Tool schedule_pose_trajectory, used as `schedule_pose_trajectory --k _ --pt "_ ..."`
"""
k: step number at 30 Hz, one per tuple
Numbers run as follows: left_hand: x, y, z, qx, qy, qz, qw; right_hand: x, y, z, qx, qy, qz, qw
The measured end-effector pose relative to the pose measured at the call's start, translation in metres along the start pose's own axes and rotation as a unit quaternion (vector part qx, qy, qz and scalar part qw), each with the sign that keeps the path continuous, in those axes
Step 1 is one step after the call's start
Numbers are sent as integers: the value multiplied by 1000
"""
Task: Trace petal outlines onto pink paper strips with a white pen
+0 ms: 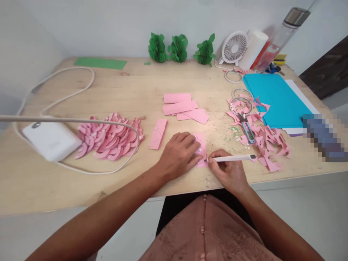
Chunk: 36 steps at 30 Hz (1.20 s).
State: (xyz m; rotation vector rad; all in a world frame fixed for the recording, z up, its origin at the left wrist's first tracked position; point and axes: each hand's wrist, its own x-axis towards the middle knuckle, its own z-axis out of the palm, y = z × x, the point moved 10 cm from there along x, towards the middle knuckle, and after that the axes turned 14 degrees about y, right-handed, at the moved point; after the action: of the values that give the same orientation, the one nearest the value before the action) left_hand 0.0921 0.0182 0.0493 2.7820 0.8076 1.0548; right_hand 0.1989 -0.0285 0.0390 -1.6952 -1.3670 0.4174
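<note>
My left hand (pixel 179 154) lies over a pink paper strip (pixel 201 139), pressing it against the table with spread, slightly bent fingers. A curved pencil line shows on this strip, partly hidden beneath those fingers. In my right hand (pixel 230 172) is a white pen (pixel 236 158), gripped near its tip, which touches the strip's right edge. Left of my hands lies another pink strip with drawn curves (pixel 158 134). Beyond them rests a loose stack of plain pink strips (pixel 181 107). A heap of cut pink paper petals (pixel 114 136) sits farther left.
Pink scraps (pixel 272 143) and small thread snips (pixel 247 128) lie at right, near tape rolls (pixel 233 76) and blue sheets (pixel 277 99). Green paper shapes (pixel 178 48), a fan (pixel 234 48) and a bottle (pixel 281 38) stand behind. A white cable (pixel 108 122) loops around a white box (pixel 51 139).
</note>
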Motion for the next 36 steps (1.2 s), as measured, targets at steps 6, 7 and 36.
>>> schedule_pose_trajectory --k 6,7,36 --pt "0 0 1 -3 -2 -2 1000 0 0 -3 16 11 9 1000" --pt "0 0 1 -4 -2 -2 1000 0 -1 -3 18 11 10 1000" --pt "-2 0 3 2 -8 -2 1000 -9 -25 9 6 -14 -111 994"
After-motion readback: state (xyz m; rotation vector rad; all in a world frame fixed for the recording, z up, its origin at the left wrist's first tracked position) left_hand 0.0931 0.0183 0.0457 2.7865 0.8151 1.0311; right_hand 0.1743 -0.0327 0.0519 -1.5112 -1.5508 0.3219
